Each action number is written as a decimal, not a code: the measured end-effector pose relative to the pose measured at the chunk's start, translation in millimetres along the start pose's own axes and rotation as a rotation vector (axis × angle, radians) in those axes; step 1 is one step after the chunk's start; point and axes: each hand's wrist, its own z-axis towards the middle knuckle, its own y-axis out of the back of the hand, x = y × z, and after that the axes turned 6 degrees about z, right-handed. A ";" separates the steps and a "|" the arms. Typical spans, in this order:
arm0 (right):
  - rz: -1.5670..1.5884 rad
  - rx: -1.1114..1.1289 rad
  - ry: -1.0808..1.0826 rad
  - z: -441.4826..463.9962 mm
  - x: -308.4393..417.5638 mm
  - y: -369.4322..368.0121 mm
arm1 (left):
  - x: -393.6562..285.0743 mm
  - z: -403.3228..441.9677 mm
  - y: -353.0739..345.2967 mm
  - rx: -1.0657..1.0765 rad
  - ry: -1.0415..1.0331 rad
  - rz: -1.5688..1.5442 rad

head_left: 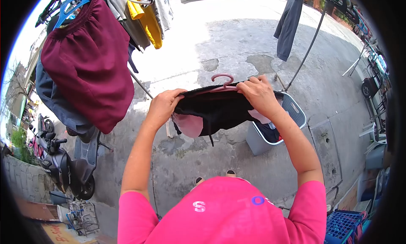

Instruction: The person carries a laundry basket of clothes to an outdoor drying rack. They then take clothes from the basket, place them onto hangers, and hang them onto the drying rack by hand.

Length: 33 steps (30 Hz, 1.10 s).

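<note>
Out in front of me, what looks like a pair of black shorts (224,113) is stretched between my hands by its top edge. A dark cord dangles from the middle, and pale pink cloth (189,125) shows at both sides. Inside the top edge lies a dusty-pink hanger (224,86), its hook standing up. My left hand (164,105) is closed on the left end of the edge. At the other end, my right hand (259,96) pinches the edge near the hanger's arm. The hanger's ends are hidden by cloth and fingers.
Below my right forearm stands a grey laundry basket (263,141) with clothes in it. To the left hang a maroon garment (91,62) and yellow clothing (150,26) on a rack; dark trousers (290,26) hang at upper right. A motorcycle (63,163) is parked left.
</note>
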 end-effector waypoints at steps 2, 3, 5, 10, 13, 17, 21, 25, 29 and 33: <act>0.168 -0.085 -0.099 0.7 -4.1 -5.0 | -14.7 -1.6 1.1 0.046 0.011 0.097; 0.232 -0.065 -0.158 1.6 -5.2 -7.2 | -9.5 -2.7 -6.3 -0.027 -0.059 0.081; 0.266 -0.077 -0.218 6.9 1.6 -5.8 | -16.2 -2.5 -4.9 -0.204 -0.232 0.200; 0.971 0.083 -0.670 38.7 37.5 8.3 | -43.7 2.8 -32.9 0.157 0.187 -0.724; 1.054 0.112 -0.513 54.1 62.0 -8.0 | -52.7 12.1 -34.8 0.203 0.278 -1.162; 1.320 0.087 -0.392 82.9 69.1 -4.4 | -42.6 11.5 -8.2 0.022 0.357 -1.254; 0.766 -0.399 -0.403 154.5 17.4 53.9 | -20.1 5.2 36.4 -0.184 0.391 -1.124; 0.268 -0.894 -0.239 246.2 -10.4 142.5 | 2.0 17.3 87.1 -0.248 0.351 -1.087; -0.060 -0.490 -0.122 325.0 52.1 172.0 | 9.4 50.5 142.7 -0.254 0.292 -1.187; -0.151 -0.102 -0.122 366.4 67.9 148.8 | 8.6 81.9 204.3 -0.234 0.094 -1.354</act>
